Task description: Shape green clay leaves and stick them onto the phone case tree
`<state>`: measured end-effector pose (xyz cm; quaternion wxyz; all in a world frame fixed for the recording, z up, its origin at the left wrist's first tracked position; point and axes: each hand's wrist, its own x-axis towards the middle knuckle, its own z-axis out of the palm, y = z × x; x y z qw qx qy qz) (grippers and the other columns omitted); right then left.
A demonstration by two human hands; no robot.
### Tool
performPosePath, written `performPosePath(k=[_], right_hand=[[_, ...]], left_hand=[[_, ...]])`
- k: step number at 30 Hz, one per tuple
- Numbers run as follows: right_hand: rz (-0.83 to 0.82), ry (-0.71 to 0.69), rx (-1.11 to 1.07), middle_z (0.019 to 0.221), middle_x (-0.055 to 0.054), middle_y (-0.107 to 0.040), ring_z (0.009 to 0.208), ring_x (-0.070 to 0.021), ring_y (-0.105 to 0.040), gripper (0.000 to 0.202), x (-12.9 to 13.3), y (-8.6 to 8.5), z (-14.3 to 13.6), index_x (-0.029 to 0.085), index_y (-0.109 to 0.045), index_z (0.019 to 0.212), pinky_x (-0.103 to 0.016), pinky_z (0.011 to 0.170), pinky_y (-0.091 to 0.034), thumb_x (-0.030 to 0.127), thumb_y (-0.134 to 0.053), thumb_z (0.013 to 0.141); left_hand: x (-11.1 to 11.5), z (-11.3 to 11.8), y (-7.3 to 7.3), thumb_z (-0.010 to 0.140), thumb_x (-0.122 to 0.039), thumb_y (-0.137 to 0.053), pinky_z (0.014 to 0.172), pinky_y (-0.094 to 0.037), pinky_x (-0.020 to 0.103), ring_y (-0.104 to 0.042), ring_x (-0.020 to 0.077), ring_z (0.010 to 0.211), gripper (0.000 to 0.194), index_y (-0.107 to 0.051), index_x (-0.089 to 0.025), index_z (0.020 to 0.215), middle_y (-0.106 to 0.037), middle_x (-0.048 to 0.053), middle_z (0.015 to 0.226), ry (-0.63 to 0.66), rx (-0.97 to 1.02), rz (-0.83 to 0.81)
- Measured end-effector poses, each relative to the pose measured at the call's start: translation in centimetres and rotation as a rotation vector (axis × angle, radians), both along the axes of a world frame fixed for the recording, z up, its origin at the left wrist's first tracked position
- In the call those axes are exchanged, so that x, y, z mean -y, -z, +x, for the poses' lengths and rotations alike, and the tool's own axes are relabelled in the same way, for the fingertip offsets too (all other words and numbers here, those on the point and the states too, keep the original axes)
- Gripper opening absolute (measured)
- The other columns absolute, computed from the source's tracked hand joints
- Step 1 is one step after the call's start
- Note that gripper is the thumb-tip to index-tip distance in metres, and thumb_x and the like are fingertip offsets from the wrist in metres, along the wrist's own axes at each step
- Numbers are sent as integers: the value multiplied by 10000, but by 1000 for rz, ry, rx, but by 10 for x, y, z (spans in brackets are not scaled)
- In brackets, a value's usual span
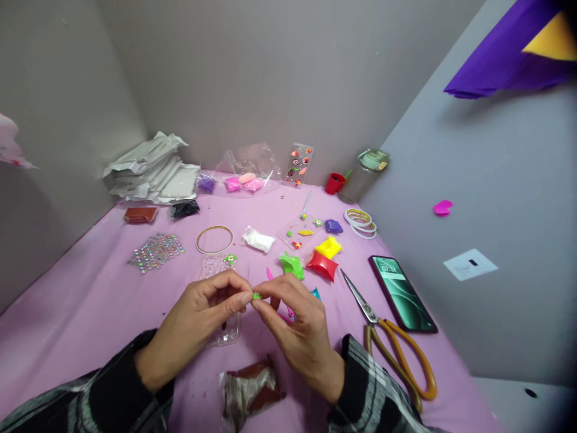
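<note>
My left hand (198, 328) and my right hand (302, 331) meet at the fingertips, thumb against forefinger on each. Between them is a small piece of green clay (256, 296), pinched from both sides. Beneath my left hand lies a transparent phone case (231, 334), partly covered; a green clay flower (230, 259) sits at its far end. A pink plastic tool (270, 274) is mostly hidden by my right hand. Just beyond the fingers lies a packet of green clay (292, 266), beside red (322, 266) and yellow (329, 247) ones.
Large scissors (369, 313) and a phone (403, 294) lie at right. A brown clay packet (252, 388) is nearest me. Farther off are a white packet (258, 239), a decorated transparent case (288, 234), tape rolls (359, 222), a bottle (360, 177) and rhinestones (155, 251).
</note>
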<state>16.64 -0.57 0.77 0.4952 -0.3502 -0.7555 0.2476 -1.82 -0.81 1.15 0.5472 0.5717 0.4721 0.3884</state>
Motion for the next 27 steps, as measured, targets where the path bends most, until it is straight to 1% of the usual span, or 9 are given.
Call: performPosePath(k=[5,12,20,24,27], right_hand=[[-11,-3,0,865,-27,-673,712,-117,-581,114,1,1,1,169,-693,1020,-254,660,-492,132,-676,914],[5,19,1,835,-26,-682,713,-129,-593,74,0,0,0,173,-703,960,-269,654,-485,125,-666,918],[6,28,-6,839,-30,-699,719,-131,-599,75,-1,1,-2,173,-706,958,-271,665,-493,123,-667,919],[6,39,0,834,-26,-693,723,-130,-604,66,-1,1,-2,174,-705,945,-269,662,-494,128,-666,921],[4,43,9,831,-24,-691,721,-131,-605,67,0,0,-2,180,-707,946,-272,658,-498,134,-666,921]], left_hand=[[1,0,-2,910,-428,-641,679,-402,239,-520,132,721,223,-664,-223,828,-571,-39,753,-12,1,9],[0,0,-1,905,-446,-641,670,-399,245,-509,135,711,243,-660,-218,823,-560,-38,748,-22,-10,-7],[-1,0,-4,934,-470,-587,679,-414,256,-517,141,703,289,-649,-217,811,-558,-34,738,-26,-46,6],[0,1,-3,918,-451,-614,654,-411,251,-510,138,692,256,-652,-215,825,-557,-34,738,-19,-40,-2],[0,1,-4,915,-424,-620,651,-418,251,-520,138,690,245,-657,-209,804,-558,-31,722,-31,-48,27]])
